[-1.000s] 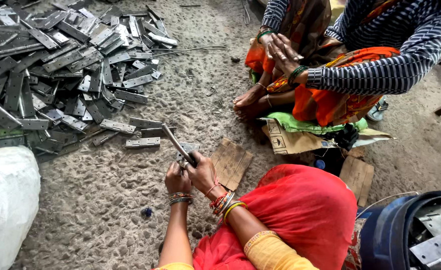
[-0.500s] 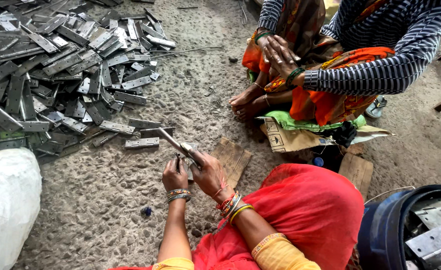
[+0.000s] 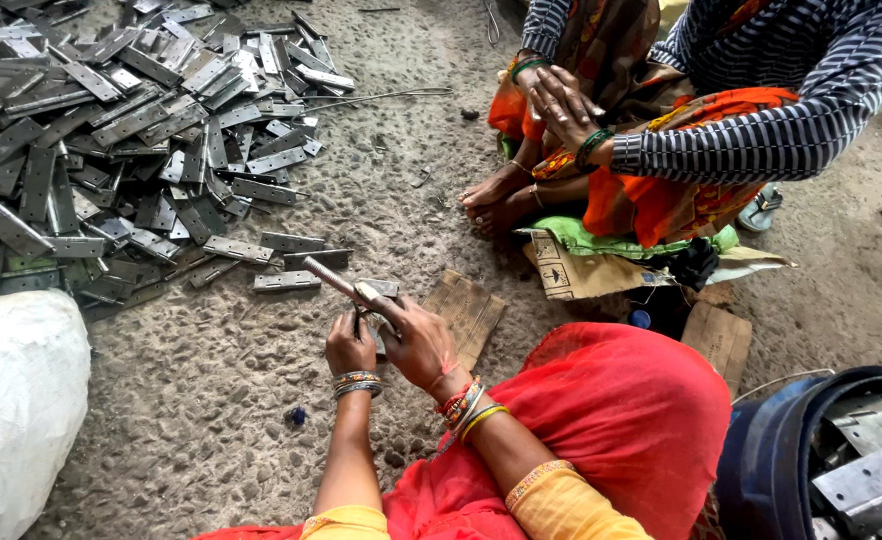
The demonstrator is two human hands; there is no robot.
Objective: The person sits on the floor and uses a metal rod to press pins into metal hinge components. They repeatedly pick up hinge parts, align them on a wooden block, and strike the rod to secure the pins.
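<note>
Both forearms reach forward from the near edge of the view, over a red cloth [image 3: 621,420] on the lap, and the two hands meet low over the floor [image 3: 261,400]. The left hand [image 3: 350,347], with bangles at the wrist, has its fingers curled together around the lower part of a metal hinge [image 3: 366,296]. The right hand [image 3: 419,340], also with bangles, lies just beside it with its fingers clamped on the same hinge from the right, thumb on top. The hinge is a grey, dull steel strip with a rounded knuckle along one side; only its far part shows clear of the hands. Its long axis runs on a slant, from the hands up and away to the far left, and the free end points toward a heap of hinges [image 3: 111,150] spread over the far left of the floor. A flat wooden block [image 3: 466,312] lies on the floor just right of the hands. A white sack [image 3: 16,400] sits at the near left, and another seated person [image 3: 681,130] is at the far right.
</note>
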